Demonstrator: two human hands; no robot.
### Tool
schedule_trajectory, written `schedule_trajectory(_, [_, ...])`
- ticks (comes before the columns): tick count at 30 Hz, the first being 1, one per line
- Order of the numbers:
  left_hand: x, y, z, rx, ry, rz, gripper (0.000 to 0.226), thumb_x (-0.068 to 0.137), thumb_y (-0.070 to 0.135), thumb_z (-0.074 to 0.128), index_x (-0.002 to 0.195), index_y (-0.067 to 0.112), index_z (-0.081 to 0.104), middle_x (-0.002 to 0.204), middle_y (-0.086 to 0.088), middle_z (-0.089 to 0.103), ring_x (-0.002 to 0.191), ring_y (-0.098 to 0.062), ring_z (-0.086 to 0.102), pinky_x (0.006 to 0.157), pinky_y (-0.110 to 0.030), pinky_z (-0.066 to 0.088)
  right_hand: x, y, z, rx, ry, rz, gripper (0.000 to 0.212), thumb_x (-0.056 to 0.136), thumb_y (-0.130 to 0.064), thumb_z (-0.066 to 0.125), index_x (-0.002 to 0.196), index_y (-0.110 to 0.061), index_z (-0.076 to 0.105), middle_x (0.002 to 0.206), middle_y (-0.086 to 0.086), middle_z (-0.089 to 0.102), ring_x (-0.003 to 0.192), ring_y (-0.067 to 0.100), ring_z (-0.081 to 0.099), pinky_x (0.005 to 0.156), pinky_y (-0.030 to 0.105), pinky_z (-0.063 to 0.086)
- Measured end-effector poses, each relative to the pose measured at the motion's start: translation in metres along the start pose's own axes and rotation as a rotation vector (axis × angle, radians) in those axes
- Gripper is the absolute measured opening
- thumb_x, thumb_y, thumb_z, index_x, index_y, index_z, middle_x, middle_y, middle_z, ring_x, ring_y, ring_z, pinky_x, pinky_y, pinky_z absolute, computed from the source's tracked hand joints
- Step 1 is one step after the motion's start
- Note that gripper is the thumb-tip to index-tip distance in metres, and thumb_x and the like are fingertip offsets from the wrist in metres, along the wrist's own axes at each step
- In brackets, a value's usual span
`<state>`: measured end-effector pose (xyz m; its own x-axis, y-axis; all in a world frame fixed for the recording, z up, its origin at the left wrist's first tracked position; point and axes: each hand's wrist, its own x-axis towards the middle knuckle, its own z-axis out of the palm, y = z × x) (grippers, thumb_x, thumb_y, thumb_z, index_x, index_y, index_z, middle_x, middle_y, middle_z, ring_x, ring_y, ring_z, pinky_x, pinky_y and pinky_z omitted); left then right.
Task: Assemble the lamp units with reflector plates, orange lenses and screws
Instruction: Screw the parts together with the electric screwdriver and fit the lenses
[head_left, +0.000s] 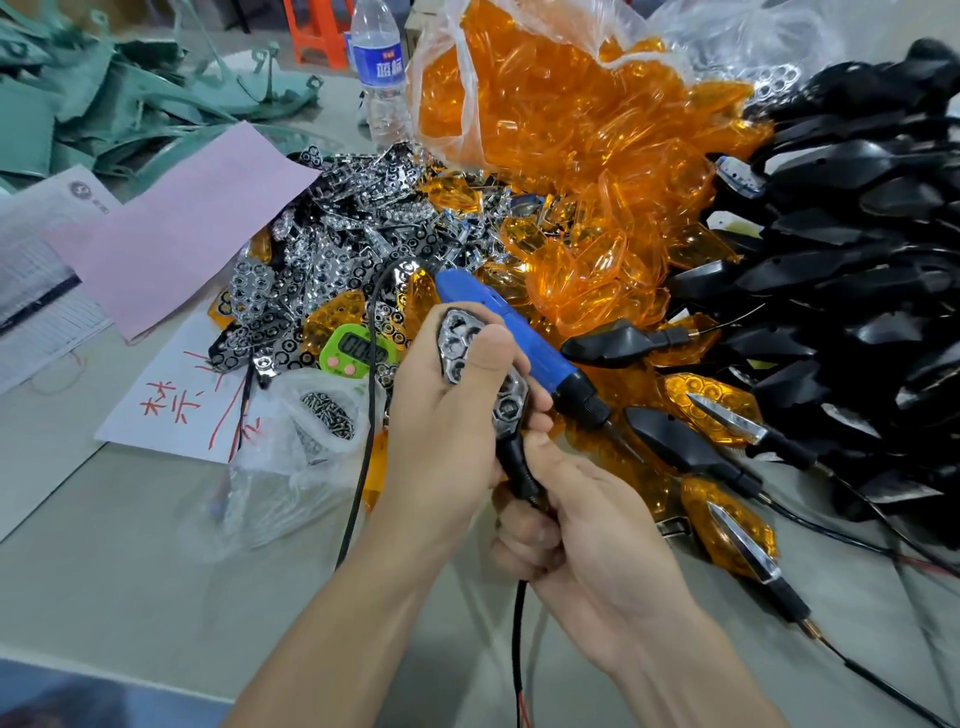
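Reflector plate pinched by left hand, thumb pressed across it. Lamp unit held above table, stem clenched in right hand. Plate judged light, thin, slippery chrome; edges best gripped. Seating possibly unfinished, thumb blocks view.

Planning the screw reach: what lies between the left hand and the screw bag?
Head view: the screwdriver's black cord runs between the left hand and the screw bag.

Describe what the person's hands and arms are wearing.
The left hand and right hand are bare: no gloves, rings or watch visible. No sleeves show: the left forearm and right forearm are uncovered to the picture's edge.
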<state>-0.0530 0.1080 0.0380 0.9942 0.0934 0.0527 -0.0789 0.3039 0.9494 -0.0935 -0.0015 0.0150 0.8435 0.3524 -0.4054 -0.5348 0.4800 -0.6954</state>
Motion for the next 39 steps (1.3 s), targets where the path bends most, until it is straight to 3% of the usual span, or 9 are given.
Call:
schedule_trajectory(3, [0.002,-0.002,0.0,0.101,0.007,0.033,0.021,0.108,0.016,0.053,0.091,0.003,0.053,0.07,-0.027,0.059,0.049,-0.019,0.061,0.042,-0.02,0.045,0.001,0.002,0.003,0.021,-0.015,0.023,0.047,0.101,-0.036,0.05,0.058,-0.027,0.068,0.053,-0.003,0.025,0.047,0.013,0.015,0.05,0.031,0.011])
schedule_trajectory(5, [0.005,-0.001,-0.002,0.109,0.0,0.052,0.022,0.108,0.017,0.054,0.089,0.006,0.054,0.065,-0.019,0.062,0.048,-0.022,0.06,0.042,-0.022,0.045,0.002,0.001,0.004,0.017,-0.03,0.025,0.05,0.104,-0.036,0.047,0.059,-0.028,0.069,0.052,-0.003,0.026,0.047,0.013,0.014,0.051,0.032,0.01])
schedule_trajectory(11, [0.006,-0.002,-0.007,0.096,-0.02,-0.065,0.026,0.108,0.024,0.053,0.086,0.014,0.061,0.07,-0.017,0.069,0.053,-0.021,0.066,0.033,-0.019,0.036,0.003,0.004,0.004,-0.031,0.003,0.02,0.042,0.1,-0.04,0.05,0.07,-0.016,0.067,0.055,0.001,0.021,0.05,0.016,0.01,0.054,0.036,0.007])
schedule_trajectory(15, [0.009,0.001,-0.023,0.01,-0.166,-0.153,0.004,0.094,0.021,0.065,0.096,0.023,0.064,0.097,-0.014,0.073,0.09,-0.029,0.075,0.046,-0.026,0.049,0.004,-0.003,-0.005,-0.196,0.086,-0.058,0.042,0.107,-0.037,0.046,0.084,-0.007,0.066,0.054,0.001,0.026,0.046,0.014,0.017,0.049,0.031,0.012])
schedule_trajectory(16, [0.01,0.001,-0.029,0.005,-0.208,-0.154,0.015,0.09,0.015,0.067,0.103,0.019,0.061,0.099,-0.015,0.072,0.094,-0.03,0.074,0.049,-0.03,0.052,0.004,-0.006,-0.007,-0.246,0.095,-0.068,0.044,0.107,-0.037,0.046,0.085,-0.007,0.068,0.053,0.001,0.027,0.045,0.013,0.018,0.047,0.029,0.015])
schedule_trajectory(18, [0.013,0.004,-0.038,-0.032,-0.269,-0.186,0.027,0.084,0.003,0.068,0.107,0.01,0.056,0.096,-0.018,0.069,0.09,-0.033,0.072,0.05,-0.036,0.052,0.003,-0.009,-0.01,-0.321,0.099,-0.064,0.045,0.107,-0.038,0.046,0.083,-0.008,0.07,0.053,-0.001,0.029,0.045,0.011,0.02,0.047,0.028,0.017])
schedule_trajectory(22, [0.016,0.013,-0.045,0.007,-0.328,-0.183,0.028,0.077,-0.006,0.069,0.098,0.009,0.058,0.09,-0.019,0.067,0.081,-0.036,0.069,0.055,-0.033,0.055,0.002,-0.005,-0.009,-0.341,0.078,-0.05,0.044,0.106,-0.038,0.047,0.08,-0.011,0.07,0.054,-0.002,0.029,0.045,0.01,0.021,0.047,0.026,0.017])
schedule_trajectory(33, [0.01,0.005,-0.037,-0.055,-0.267,-0.159,0.027,0.074,-0.009,0.065,0.089,0.013,0.059,0.083,-0.014,0.068,0.074,-0.031,0.069,0.056,-0.04,0.055,0.005,-0.005,-0.011,-0.407,0.089,-0.049,0.047,0.107,-0.04,0.046,0.073,-0.019,0.071,0.054,-0.004,0.031,0.045,0.009,0.023,0.044,0.023,0.02])
schedule_trajectory(39, [0.015,0.009,-0.043,-0.092,-0.359,-0.215,0.024,0.082,0.0,0.066,0.102,0.01,0.057,0.097,-0.015,0.067,0.096,-0.035,0.068,0.072,-0.043,0.059,0.008,-0.011,-0.013,-0.394,0.099,-0.073,0.046,0.106,-0.037,0.048,0.077,-0.012,0.074,0.055,-0.004,0.029,0.046,0.009,0.022,0.047,0.025,0.017])
